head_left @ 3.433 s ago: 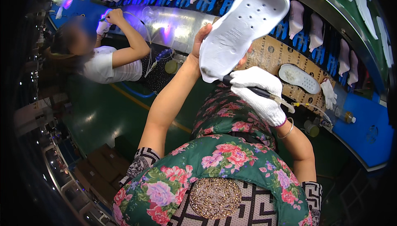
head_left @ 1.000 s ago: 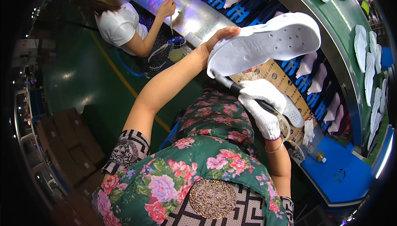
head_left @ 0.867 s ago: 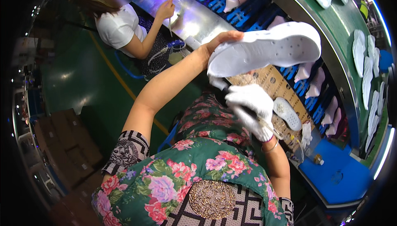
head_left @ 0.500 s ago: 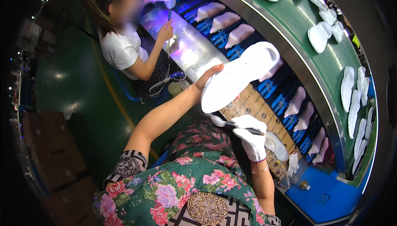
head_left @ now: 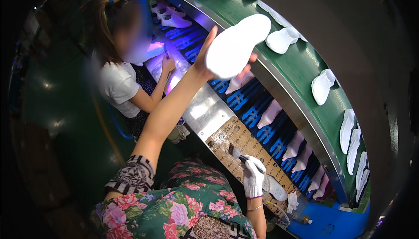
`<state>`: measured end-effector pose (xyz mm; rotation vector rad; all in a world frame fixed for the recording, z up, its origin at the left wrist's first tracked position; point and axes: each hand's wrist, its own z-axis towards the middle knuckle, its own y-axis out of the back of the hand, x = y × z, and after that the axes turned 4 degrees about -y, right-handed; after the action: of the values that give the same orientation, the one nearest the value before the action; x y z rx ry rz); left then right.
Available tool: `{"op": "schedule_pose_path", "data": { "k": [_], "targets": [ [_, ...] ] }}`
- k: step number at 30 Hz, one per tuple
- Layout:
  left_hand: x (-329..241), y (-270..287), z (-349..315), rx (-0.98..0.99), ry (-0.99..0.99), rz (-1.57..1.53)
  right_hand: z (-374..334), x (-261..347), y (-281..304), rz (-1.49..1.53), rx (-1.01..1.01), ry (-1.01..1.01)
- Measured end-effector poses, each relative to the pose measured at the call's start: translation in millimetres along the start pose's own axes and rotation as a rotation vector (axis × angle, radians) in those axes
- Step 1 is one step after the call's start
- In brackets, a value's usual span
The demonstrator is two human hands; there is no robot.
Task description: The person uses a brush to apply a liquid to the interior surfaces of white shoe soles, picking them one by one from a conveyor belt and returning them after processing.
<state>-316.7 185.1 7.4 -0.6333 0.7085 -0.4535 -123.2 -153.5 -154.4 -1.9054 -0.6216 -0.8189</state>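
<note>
In my bare left hand (head_left: 204,60) is a white shoe sole (head_left: 238,44), its broad face turned up toward me. My arm is stretched out, and the sole hangs over the inner metal edge of the green conveyor belt. My right hand (head_left: 254,178), in a white knit glove, grips a brush (head_left: 236,151) with a dark handle. The bristles are over the brown cardboard (head_left: 222,139) that covers the bench. Just beside the glove lies a pale grey shoe sole (head_left: 276,188) on this cardboard.
White soles (head_left: 283,39) rest along the curved green belt (head_left: 301,71). Below it, pink shoe lasts (head_left: 270,113) stand on a blue-and-black rack. A co-worker in a white shirt (head_left: 115,81) sits to the left under purple light. A small bottle (head_left: 306,219) is on the blue surface, lower right.
My left hand has carried the white sole up and away, toward the belt. My right hand with the brush has moved down over the cardboard, apart from the sole. The view has shifted.
</note>
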Motion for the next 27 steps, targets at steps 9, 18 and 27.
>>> {"op": "schedule_pose_path", "data": {
  "k": [9, 18, 27],
  "targets": [
    [21.8, 41.3, 53.3, -0.885, -0.197, 0.171, 16.4, -20.8, -26.8, -0.071, -0.056, -0.018],
    [-50.5, 88.6, 83.0, -0.833, -0.085, 2.322, 15.4, -23.5, -22.2, 0.001, -0.116, -0.047],
    [-85.1, 146.7, 113.8, -0.718, -0.069, 2.434, 10.0, -17.8, -17.7, -0.062, -0.228, -0.039]
  ]
}}
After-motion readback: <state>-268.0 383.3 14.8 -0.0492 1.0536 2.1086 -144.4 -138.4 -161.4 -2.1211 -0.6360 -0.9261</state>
